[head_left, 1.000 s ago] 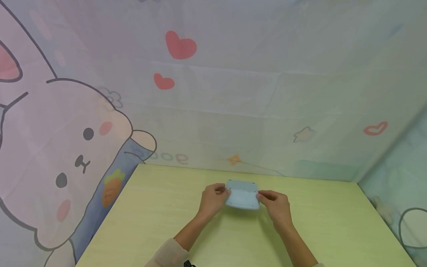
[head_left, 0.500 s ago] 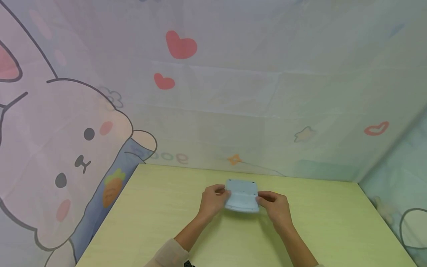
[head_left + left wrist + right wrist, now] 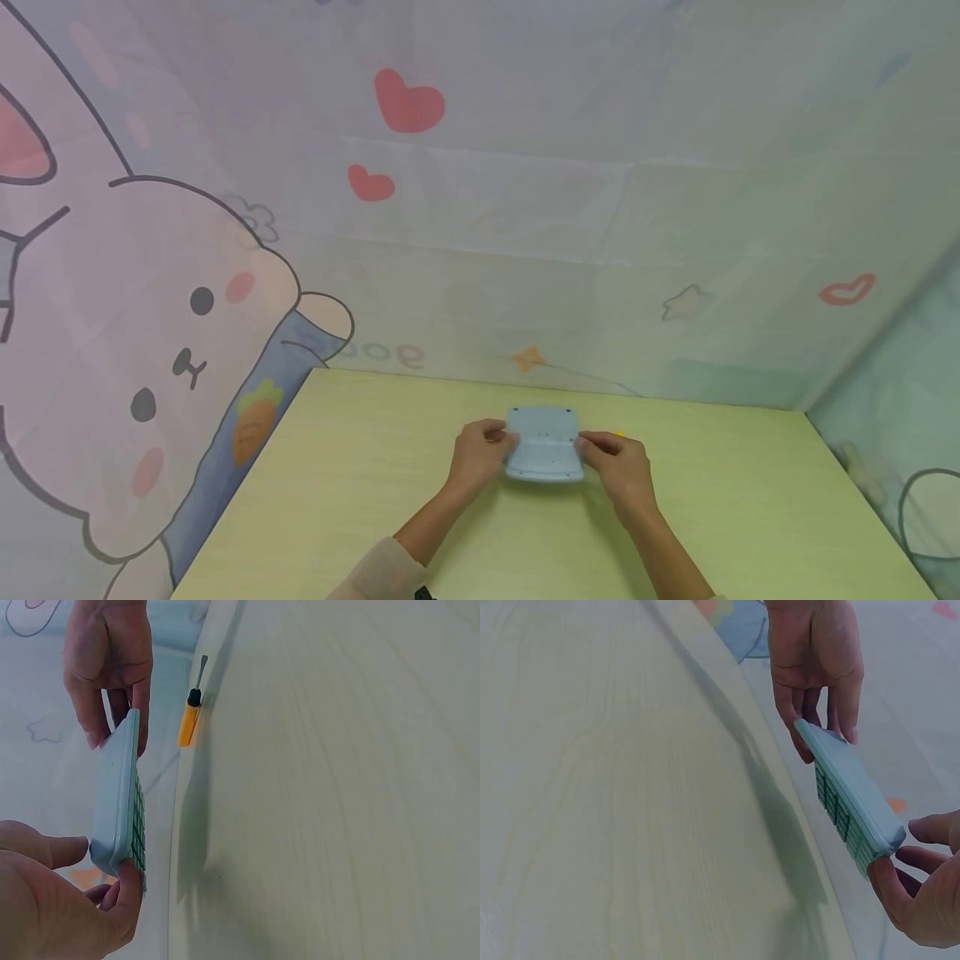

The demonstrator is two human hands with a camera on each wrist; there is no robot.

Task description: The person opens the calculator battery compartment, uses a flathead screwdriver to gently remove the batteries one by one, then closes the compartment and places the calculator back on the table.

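A light blue calculator [image 3: 543, 446] is held up off the table between both hands, its back with small screw holes facing the head camera. Rows of keys [image 3: 138, 825] show on its far side in the wrist views. My left hand [image 3: 480, 454] pinches the left edge between thumb and fingers. At the opposite edge, my right hand [image 3: 621, 467] grips it the same way. Beyond the right hand lies a screwdriver [image 3: 189, 724] with a yellow and black handle; only a yellow bit shows in the head view.
The pale yellow-green table [image 3: 360, 500] spreads around and below the hands. Behind it hangs a printed cloth [image 3: 525, 208] with a rabbit, hearts and stars; its lower edge meets the table's back edge. Another cloth [image 3: 900, 417] hangs on the right.
The calculator has tilted, its lower edge swinging down so more of the back faces the head camera. Both hands keep their hold and barely move. The screwdriver's yellow has come into view.
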